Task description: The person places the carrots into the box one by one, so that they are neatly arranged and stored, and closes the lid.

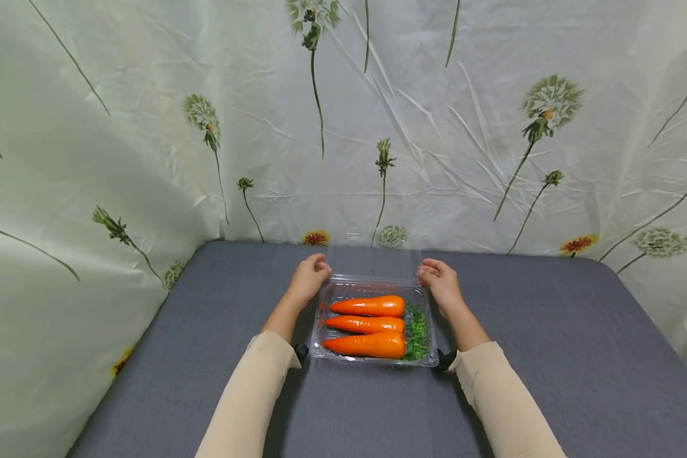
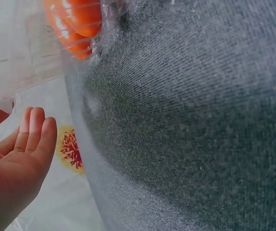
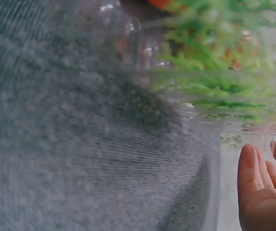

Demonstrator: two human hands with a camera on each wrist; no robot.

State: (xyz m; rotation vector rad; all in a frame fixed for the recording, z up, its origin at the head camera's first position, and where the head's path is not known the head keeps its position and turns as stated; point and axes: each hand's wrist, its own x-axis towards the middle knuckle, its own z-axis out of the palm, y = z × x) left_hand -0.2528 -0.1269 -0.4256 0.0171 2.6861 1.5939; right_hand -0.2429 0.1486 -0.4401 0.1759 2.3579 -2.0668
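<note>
A clear plastic clamshell container (image 1: 372, 361) lies on the table with its see-through lid (image 1: 372, 261) raised at the far side. Inside are three orange carrots (image 1: 365, 325), tips to the left, with green leafy tops (image 1: 416, 334) at the right end. My left hand (image 1: 312, 277) is at the lid's left edge; in the left wrist view its thumb and index finger pinch the plastic edge, the other fingers extended. Mirroring it, my right hand (image 1: 439, 280) pinches the lid's right edge between thumb and fingers, as the right wrist view (image 3: 263, 192) shows.
A dark grey cloth covers the table (image 1: 549, 356). Behind it and along the left side hangs a pale curtain (image 1: 412, 114) printed with dandelions, meeting the table's far edge just beyond the lid. Black wrist bands (image 1: 445, 360) sit close to the container's near corners.
</note>
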